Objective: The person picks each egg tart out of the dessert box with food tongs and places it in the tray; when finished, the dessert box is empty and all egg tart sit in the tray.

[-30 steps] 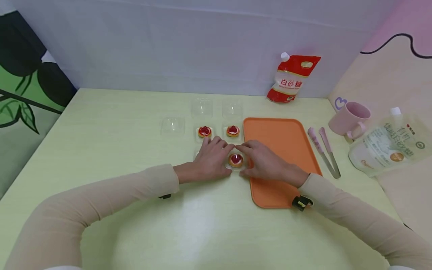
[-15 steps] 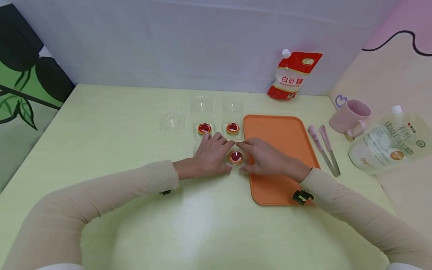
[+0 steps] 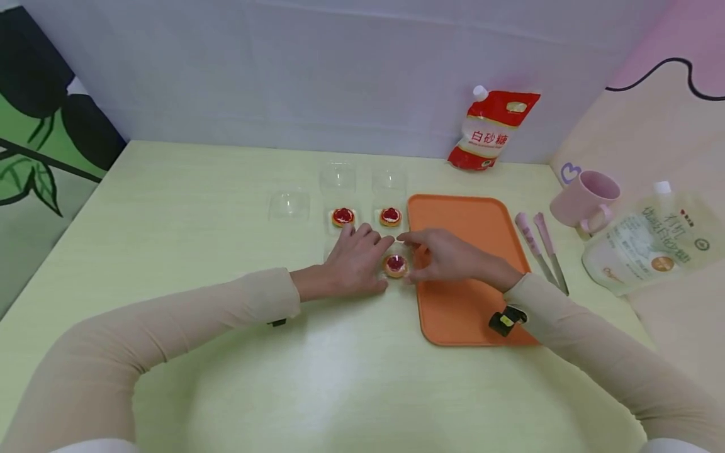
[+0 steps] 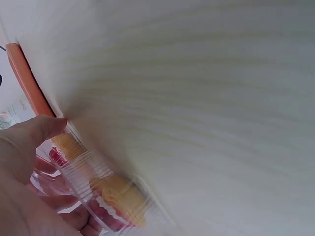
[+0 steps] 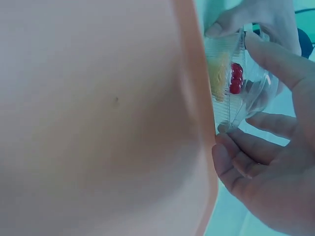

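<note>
A small tart (image 3: 395,265) with a red topping sits inside a clear plastic box (image 4: 74,169) between my two hands. From the left, my left hand (image 3: 355,263) grips this box, thumb at the near side and fingers at the far side. My right hand (image 3: 450,257) spans its right side, thumb and fingers at opposite corners; the right wrist view shows the clear dome (image 5: 261,93) over the tart. Under my left hand, mostly hidden from above, is another boxed tart (image 4: 118,201). Two more tarts, a left one (image 3: 343,217) and a right one (image 3: 390,217), sit behind in clear boxes.
An orange tray (image 3: 470,314) lies under my right forearm. Clear domed lids (image 3: 289,206) stand behind the tarts. To the right are tongs (image 3: 544,245), a pink mug (image 3: 583,198) and a pale pouch (image 3: 646,245). A red sugar bag (image 3: 489,132) leans at the back.
My right hand has shifted slightly right, its thumb and wrist moving a little outward over the tray. My left hand stays in place, and the box and tarts keep their positions.
</note>
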{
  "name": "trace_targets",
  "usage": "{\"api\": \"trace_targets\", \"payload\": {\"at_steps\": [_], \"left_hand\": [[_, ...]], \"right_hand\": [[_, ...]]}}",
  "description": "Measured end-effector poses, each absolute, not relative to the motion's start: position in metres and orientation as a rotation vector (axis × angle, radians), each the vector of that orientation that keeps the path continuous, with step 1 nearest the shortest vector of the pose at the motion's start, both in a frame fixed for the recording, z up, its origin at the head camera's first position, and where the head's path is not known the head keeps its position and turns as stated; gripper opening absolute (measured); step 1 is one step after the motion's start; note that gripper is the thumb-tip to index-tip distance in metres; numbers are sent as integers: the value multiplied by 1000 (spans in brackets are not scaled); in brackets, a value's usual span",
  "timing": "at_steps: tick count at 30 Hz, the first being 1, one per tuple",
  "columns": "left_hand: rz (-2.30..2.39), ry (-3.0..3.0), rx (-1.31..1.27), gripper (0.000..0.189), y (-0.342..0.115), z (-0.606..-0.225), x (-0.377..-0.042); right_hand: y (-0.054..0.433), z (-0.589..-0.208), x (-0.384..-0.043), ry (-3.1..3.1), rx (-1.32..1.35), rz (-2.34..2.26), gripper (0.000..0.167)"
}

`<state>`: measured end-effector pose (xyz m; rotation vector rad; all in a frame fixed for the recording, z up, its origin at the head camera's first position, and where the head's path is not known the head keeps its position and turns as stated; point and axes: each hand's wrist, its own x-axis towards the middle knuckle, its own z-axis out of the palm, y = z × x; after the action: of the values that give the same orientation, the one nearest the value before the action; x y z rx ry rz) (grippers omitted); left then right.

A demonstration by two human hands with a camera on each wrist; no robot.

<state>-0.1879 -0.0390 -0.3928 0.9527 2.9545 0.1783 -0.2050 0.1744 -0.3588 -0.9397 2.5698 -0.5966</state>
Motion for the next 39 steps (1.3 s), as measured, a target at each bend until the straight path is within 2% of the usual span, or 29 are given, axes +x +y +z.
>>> {"api": "trace_targets", "payload": {"at_steps": [6,15,24,36,39], "left_hand": [[185,2941,942,76,-40,-392,-186],[259,2888,934,104,-41,-388,-185],[381,2868,924,96,-43,-385,-186],[484,2886,935,99,-46,-385,-188],[574,2893,966,94,-50,-381,-191]], "right_hand": [[174,-361,-209,2534,-874,-654,80],[183,-360,-210,2567,-808,-671,79],[201,-350,-212,2563,-757,-679,81],[212,-343,-215,2545,-775,-733,80],[213,-340,-218,2512,-785,-796,77]]}}
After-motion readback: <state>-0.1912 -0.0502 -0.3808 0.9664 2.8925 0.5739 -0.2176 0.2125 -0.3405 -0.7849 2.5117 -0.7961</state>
